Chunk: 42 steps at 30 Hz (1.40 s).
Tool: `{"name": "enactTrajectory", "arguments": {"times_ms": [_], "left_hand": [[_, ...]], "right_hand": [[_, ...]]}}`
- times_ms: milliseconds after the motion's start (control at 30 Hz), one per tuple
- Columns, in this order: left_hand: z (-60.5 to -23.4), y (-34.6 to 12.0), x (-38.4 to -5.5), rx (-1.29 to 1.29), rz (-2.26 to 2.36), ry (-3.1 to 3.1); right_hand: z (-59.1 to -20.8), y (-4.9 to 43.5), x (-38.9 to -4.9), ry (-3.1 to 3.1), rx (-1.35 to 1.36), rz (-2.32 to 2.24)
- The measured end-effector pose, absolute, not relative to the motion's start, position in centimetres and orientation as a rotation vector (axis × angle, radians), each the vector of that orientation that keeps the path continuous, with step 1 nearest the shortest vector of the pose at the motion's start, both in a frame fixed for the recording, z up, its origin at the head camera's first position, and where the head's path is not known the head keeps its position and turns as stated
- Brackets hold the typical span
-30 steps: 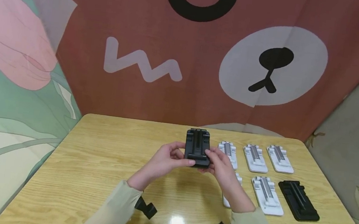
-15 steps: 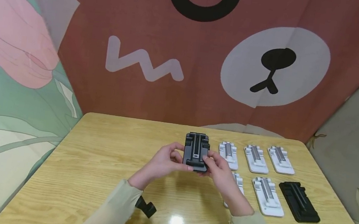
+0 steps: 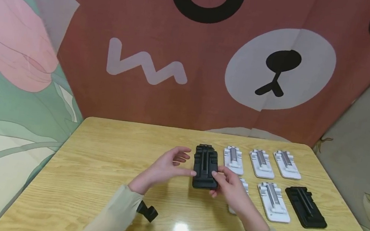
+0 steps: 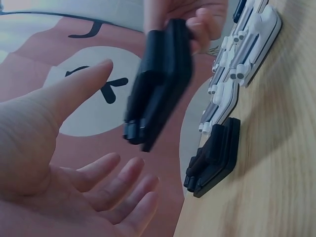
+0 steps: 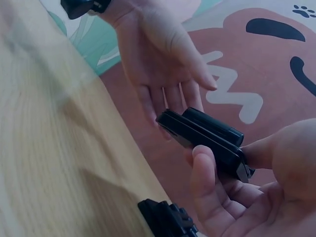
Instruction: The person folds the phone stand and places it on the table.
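A folded black phone stand (image 3: 205,170) is pinched in my right hand (image 3: 231,188), thumb on its near right side, above the table. To its left, my left hand (image 3: 165,165) has its fingers extended and spread. In both wrist views this hand is apart from the stand, with nothing in its palm. A second black stand (image 4: 217,160) lies on the table beyond the held one, which largely covers it in the head view. Beside it lie several white phone stands (image 3: 262,164) in two rows; my right hand partly hides one (image 3: 245,184).
Another black stand (image 3: 305,207) lies at the right end of the near row. The wooden table (image 3: 102,167) ends at a printed curtain (image 3: 199,109) behind. A grey cloth (image 3: 364,153) hangs along the right side.
My left hand has let go of the black stand and drawn slightly left, its fingers spreading. My right hand has brought the stand lower and slightly to the right.
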<state>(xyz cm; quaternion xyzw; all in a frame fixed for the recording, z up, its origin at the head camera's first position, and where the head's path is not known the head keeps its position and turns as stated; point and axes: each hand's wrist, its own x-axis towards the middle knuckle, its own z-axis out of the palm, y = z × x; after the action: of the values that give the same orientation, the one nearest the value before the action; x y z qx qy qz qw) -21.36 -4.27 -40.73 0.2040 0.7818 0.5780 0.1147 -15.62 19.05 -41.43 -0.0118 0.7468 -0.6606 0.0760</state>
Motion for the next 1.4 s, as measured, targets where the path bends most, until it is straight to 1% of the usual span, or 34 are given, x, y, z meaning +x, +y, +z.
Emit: {"name": "enactTrajectory", "arguments": {"times_ms": [567, 900, 1033, 1267, 1400], "left_hand": [[-39.2, -6.5, -22.1, 0.575, 1.706, 2.399], [-37.9, -7.7, -22.9, 0.573, 1.689, 2.453], [-37.2, -8.3, -23.3, 0.575, 1.664, 2.479], [-35.3, -9.1, -23.5, 0.565, 1.650, 2.539], [-34.4, -9.4, -23.7, 0.572, 1.610, 2.596]], "right_hand": [[-43.6, 20.2, -14.6, 2.166, -0.103, -1.806], [-43.9, 19.9, -13.7, 2.269, 0.047, -1.673], [-43.8, 19.9, -13.5, 2.374, 0.051, -1.560], [-43.5, 20.0, -13.5, 2.579, 0.045, -1.216], [-43.5, 20.1, -13.5, 2.617, 0.018, -1.121]]}}
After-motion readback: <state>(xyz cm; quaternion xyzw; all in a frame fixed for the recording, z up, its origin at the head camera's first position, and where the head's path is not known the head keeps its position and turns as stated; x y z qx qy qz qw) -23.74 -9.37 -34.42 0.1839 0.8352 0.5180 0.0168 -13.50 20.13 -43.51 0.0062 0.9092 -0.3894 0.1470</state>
